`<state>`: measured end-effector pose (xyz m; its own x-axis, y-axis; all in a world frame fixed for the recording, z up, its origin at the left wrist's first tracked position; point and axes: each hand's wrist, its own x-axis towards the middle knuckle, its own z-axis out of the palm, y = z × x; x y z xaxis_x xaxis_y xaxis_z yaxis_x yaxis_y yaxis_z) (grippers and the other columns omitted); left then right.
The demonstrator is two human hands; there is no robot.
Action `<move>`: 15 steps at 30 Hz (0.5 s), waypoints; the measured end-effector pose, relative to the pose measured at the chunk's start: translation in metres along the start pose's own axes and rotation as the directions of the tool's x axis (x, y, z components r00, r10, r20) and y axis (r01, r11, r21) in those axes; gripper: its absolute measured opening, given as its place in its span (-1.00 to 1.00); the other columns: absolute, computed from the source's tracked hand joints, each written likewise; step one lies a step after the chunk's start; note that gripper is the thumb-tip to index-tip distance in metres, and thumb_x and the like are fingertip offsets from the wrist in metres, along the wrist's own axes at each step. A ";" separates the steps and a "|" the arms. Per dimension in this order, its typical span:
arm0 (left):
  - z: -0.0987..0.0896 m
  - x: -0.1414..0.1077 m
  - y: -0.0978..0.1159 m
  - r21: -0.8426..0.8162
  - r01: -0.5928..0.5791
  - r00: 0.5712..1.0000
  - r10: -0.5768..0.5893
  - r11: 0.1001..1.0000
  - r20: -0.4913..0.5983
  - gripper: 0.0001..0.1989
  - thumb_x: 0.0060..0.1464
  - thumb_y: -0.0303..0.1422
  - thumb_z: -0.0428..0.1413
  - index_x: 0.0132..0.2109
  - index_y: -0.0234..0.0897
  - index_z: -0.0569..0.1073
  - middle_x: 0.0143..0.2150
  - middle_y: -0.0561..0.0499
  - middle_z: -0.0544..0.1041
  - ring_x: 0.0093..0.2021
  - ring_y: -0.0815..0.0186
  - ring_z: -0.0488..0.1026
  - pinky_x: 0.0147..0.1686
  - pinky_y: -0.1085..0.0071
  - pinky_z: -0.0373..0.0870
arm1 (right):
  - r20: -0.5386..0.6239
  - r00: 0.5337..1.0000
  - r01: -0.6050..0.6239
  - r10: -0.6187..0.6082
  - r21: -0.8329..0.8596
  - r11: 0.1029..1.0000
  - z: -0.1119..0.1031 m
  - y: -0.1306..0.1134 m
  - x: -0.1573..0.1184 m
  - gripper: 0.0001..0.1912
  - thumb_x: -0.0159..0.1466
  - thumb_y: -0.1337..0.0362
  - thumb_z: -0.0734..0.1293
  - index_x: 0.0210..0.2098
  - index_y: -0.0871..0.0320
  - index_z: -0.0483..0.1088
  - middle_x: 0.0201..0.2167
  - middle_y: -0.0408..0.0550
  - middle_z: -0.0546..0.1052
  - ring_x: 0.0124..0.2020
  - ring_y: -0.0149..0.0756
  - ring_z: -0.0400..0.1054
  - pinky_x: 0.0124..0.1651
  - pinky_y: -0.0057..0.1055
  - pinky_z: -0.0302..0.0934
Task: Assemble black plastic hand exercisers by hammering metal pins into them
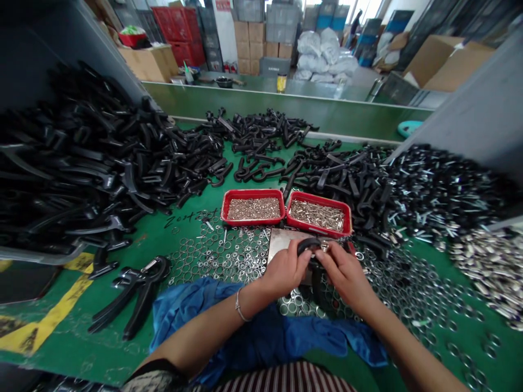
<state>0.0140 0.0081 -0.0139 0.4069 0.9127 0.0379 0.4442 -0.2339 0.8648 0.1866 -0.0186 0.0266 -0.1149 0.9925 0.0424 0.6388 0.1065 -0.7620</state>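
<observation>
My left hand is closed around a curved black plastic part above a flat metal plate. My right hand pinches a small shiny metal ring against the end of that part. Just beyond the hands stand two red trays: the left tray holds tiny metal pieces, the right tray holds small metal pins. Metal rings lie scattered left of the plate. An assembled black plier-like tool with a spring rests at the left. My fingers partly hide the held part.
Black plastic handles are heaped at the left and across the back. At the right are piles of screws, metal sleeves and rings. A blue cloth lies along the front edge. Another person is far behind.
</observation>
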 end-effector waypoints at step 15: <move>-0.027 -0.069 0.059 0.298 -0.172 0.934 0.059 0.939 0.352 -0.27 0.09 0.20 0.02 0.05 -0.42 0.36 -0.30 -0.27 0.58 -0.32 0.01 0.57 -0.42 0.27 0.36 | 0.246 0.969 0.028 -0.019 -0.035 0.999 -0.008 -0.028 -0.069 -0.69 0.40 0.04 0.10 -0.16 0.08 0.34 -0.37 0.04 0.56 -0.36 -0.10 0.46 -0.29 -0.22 0.27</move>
<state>-0.0098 -0.0593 0.0479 0.6876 0.7205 -0.0898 0.5848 -0.4763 0.6566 0.1822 -0.0897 0.0504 -0.3106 0.9449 -0.1035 0.6615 0.1367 -0.7374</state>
